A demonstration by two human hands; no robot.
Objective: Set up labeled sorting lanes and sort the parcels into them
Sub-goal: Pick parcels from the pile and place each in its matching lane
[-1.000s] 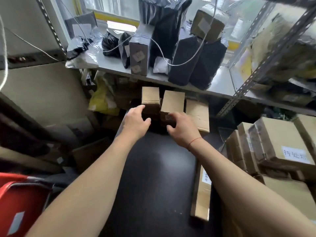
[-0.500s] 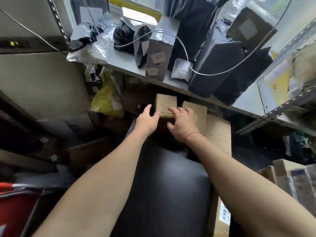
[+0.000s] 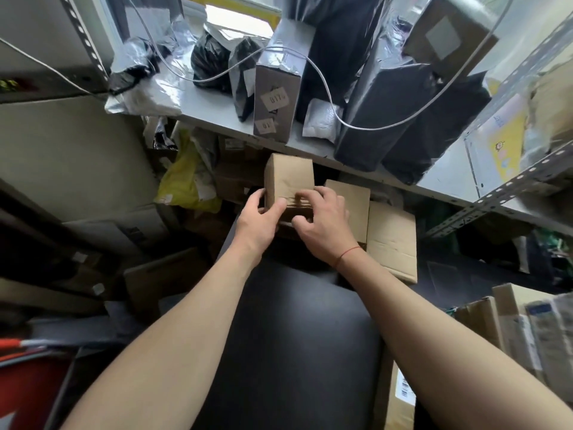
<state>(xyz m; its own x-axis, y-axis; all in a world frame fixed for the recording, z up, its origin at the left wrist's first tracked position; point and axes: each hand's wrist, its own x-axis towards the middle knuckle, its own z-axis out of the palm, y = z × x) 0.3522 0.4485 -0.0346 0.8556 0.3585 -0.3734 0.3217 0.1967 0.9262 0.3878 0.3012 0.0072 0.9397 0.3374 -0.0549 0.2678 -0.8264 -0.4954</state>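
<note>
A small brown cardboard parcel (image 3: 290, 178) stands under the front edge of the grey shelf (image 3: 217, 119), at the far end of a large black parcel (image 3: 294, 336). My left hand (image 3: 259, 221) grips its left side, thumb across the front. My right hand (image 3: 322, 218) grips its front right, fingers curled over the taped seam. A second brown box (image 3: 353, 206) stands just right of it, and a flatter carton (image 3: 392, 243) lies further right.
The shelf holds black bagged parcels (image 3: 412, 119), a grey box with number stickers (image 3: 274, 103), a white pouch (image 3: 321, 121) and a looping white cable (image 3: 341, 119). A yellow bag (image 3: 189, 181) lies left; cartons are stacked right (image 3: 527, 330); something red (image 3: 28, 386) sits lower left.
The view has swung up and left toward the shelf. Both hands moved from the low gap between the boxes up onto the small brown parcel and now grip it.
</note>
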